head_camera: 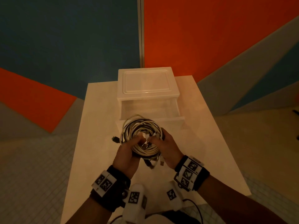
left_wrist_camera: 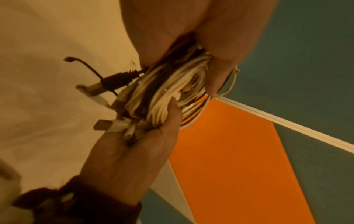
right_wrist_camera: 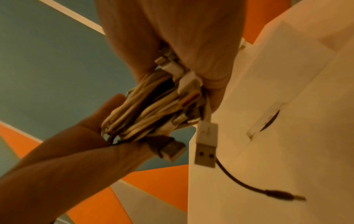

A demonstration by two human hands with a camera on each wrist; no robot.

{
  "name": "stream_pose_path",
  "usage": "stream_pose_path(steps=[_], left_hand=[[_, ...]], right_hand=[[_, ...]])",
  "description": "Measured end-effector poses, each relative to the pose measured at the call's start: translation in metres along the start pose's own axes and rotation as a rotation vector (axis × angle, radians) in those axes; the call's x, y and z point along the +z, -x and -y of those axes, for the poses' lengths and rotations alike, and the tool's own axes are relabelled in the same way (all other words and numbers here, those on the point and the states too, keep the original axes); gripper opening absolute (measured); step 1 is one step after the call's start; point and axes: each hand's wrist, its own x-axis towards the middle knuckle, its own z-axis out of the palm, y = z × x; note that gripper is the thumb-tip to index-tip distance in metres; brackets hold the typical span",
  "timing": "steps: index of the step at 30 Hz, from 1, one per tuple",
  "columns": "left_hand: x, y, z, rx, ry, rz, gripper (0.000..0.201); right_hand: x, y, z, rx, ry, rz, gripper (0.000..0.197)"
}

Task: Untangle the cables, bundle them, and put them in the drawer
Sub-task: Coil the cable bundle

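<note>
1. Round coil of white and black cables (head_camera: 141, 136): held above the white surface (head_camera: 97, 126), at 6 o'clock from the open white plastic drawer (head_camera: 150, 109).
2. Our left hand (head_camera: 125, 153) and right hand (head_camera: 167, 148) both clasp it.
3. Handling: we judge it light, springy, prone to uncoil; grip across the strands.

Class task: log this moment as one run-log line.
left hand: grips cable coil | right hand: grips coil | drawer: open, no cables seen inside | step: bundled, not stowed

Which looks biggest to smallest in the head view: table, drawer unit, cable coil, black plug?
1. White table
2. Drawer unit
3. Cable coil, held by both hands closer to the camera, so it looks larger than it is
4. Black plug
</note>
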Motion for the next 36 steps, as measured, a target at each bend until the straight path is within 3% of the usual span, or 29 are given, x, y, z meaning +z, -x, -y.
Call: stream_pose_path(steps=[3,12,17,19,23,29,32,36], left_hand=[[0.001,-0.005,0.002,0.018,0.116,-0.114,0.013],[0.005,-0.012,0.015,0.069,0.242,-0.162,0.031],[0.005,-0.012,0.023,0.112,0.120,-0.197,0.042],[0.005,-0.012,0.021,0.123,0.047,-0.206,0.031],[-0.005,-0.018,0.007,-0.013,-0.160,-0.070,0.010],[-0.026,-0.035,-0.018,-0.016,-0.404,-0.006,0.036],[-0.028,-0.047,-0.023,-0.002,-0.563,0.040,0.040],[-0.032,-0.064,-0.038,-0.036,-0.726,0.297,0.060]], right_hand=[[0.004,0.001,0.004,-0.011,0.025,0.004,0.030],[0.010,0.006,0.014,0.113,-0.261,-0.001,0.051],[0.016,0.005,0.009,0.108,-0.179,-0.096,0.051],[0.015,0.004,0.006,0.089,-0.187,-0.123,0.056],[0.008,-0.004,0.007,0.057,-0.164,-0.157,0.063],[-0.001,-0.020,0.015,0.122,-0.026,-0.153,0.070],[-0.006,-0.030,0.017,0.143,0.036,-0.171,0.067],[-0.021,-0.046,0.026,0.173,0.066,-0.197,0.055]])
